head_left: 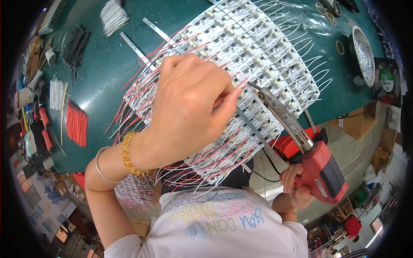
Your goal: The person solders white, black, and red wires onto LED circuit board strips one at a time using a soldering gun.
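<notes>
A white panel of small circuit boards [275, 56] lies at the table's near edge, with rows of chips and thin wires along its sides. Above its middle, my left hand [189, 96] is closed, thumb and forefinger pinching a red wire [243, 81]. My right hand [297, 187] grips the red and black handle of a soldering gun [322, 172]. The gun's long metal barrel slants up and left, its tip near the red wire; whether they touch, I cannot tell. Many red wires [129, 96] fan out under my left wrist.
On the green table [101, 73] lie bundles of red wires [77, 122], white wires [114, 17] and black wires [76, 47]. A metal bowl [362, 56] and a solder spool [387, 79] stand at the right. Metal strips [137, 50] stick out from the panel.
</notes>
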A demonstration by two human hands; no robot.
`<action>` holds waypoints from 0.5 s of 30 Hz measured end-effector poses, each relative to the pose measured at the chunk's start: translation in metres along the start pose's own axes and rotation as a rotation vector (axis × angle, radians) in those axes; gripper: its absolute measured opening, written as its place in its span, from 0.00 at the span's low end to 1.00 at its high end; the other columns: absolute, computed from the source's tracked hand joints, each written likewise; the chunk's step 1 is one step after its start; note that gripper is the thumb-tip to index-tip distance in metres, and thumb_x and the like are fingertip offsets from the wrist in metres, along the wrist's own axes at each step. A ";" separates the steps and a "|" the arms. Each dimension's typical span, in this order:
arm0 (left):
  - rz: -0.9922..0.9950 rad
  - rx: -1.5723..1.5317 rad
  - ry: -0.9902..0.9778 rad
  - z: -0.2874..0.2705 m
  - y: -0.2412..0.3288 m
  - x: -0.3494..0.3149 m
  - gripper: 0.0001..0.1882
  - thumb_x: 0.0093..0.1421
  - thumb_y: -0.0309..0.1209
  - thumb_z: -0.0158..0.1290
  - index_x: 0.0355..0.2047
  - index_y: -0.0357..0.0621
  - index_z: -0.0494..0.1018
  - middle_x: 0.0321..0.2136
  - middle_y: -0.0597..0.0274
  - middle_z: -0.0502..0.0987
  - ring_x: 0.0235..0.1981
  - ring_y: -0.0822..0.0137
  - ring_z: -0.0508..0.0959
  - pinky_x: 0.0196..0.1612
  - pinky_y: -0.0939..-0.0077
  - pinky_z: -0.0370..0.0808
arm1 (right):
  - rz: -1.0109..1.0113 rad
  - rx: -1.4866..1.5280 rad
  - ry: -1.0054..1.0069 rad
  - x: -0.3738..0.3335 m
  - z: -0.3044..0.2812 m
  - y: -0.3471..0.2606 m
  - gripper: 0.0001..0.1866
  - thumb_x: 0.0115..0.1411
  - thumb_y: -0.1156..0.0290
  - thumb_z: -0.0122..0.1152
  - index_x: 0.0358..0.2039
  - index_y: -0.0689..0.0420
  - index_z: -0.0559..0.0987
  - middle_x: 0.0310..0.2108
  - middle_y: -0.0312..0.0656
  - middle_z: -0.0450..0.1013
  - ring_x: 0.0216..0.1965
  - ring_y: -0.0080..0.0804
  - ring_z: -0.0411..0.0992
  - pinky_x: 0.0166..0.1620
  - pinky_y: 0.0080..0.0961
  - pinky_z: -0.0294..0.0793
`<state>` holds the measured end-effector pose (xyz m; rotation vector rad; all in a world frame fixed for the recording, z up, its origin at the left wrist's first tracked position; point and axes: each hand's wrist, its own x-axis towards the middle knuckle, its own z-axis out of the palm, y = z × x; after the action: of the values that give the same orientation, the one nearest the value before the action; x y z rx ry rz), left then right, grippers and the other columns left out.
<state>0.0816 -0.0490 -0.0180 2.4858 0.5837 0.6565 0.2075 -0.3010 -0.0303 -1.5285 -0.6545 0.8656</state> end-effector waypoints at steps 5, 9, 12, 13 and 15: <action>0.000 0.002 -0.001 0.000 0.000 0.000 0.07 0.44 0.21 0.58 0.17 0.44 0.70 0.15 0.67 0.69 0.22 0.66 0.68 0.33 0.72 0.60 | 0.015 -0.023 -0.023 0.003 0.001 -0.001 0.40 0.51 0.37 0.52 0.44 0.67 0.63 0.09 0.30 0.61 0.10 0.20 0.60 0.17 0.18 0.61; 0.021 -0.010 -0.012 0.001 0.001 0.004 0.07 0.45 0.22 0.58 0.17 0.44 0.70 0.15 0.67 0.68 0.22 0.66 0.67 0.33 0.72 0.59 | -0.085 0.094 0.009 0.003 -0.001 -0.004 0.41 0.53 0.38 0.51 0.48 0.68 0.62 0.09 0.29 0.61 0.10 0.20 0.60 0.16 0.17 0.61; 0.006 0.006 0.001 -0.001 0.001 0.000 0.07 0.45 0.22 0.58 0.17 0.43 0.70 0.15 0.67 0.68 0.22 0.66 0.67 0.32 0.72 0.59 | -0.127 0.116 -0.012 0.005 0.000 0.002 0.41 0.54 0.39 0.51 0.49 0.68 0.61 0.09 0.29 0.61 0.09 0.20 0.60 0.16 0.17 0.61; 0.009 0.006 0.000 0.000 0.000 0.000 0.07 0.45 0.22 0.58 0.17 0.43 0.70 0.15 0.67 0.68 0.22 0.66 0.67 0.32 0.72 0.59 | -0.120 0.123 -0.028 0.005 0.000 0.004 0.41 0.55 0.39 0.50 0.49 0.68 0.61 0.09 0.29 0.61 0.09 0.20 0.60 0.16 0.17 0.61; 0.007 -0.003 -0.004 0.000 0.000 0.000 0.07 0.45 0.22 0.58 0.18 0.43 0.70 0.15 0.67 0.68 0.22 0.66 0.67 0.32 0.72 0.59 | -0.139 0.123 -0.024 0.007 0.002 0.003 0.40 0.55 0.40 0.50 0.49 0.69 0.61 0.09 0.30 0.61 0.09 0.20 0.60 0.16 0.17 0.61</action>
<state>0.0812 -0.0493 -0.0182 2.4871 0.5726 0.6538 0.2091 -0.2946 -0.0348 -1.3481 -0.7038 0.8046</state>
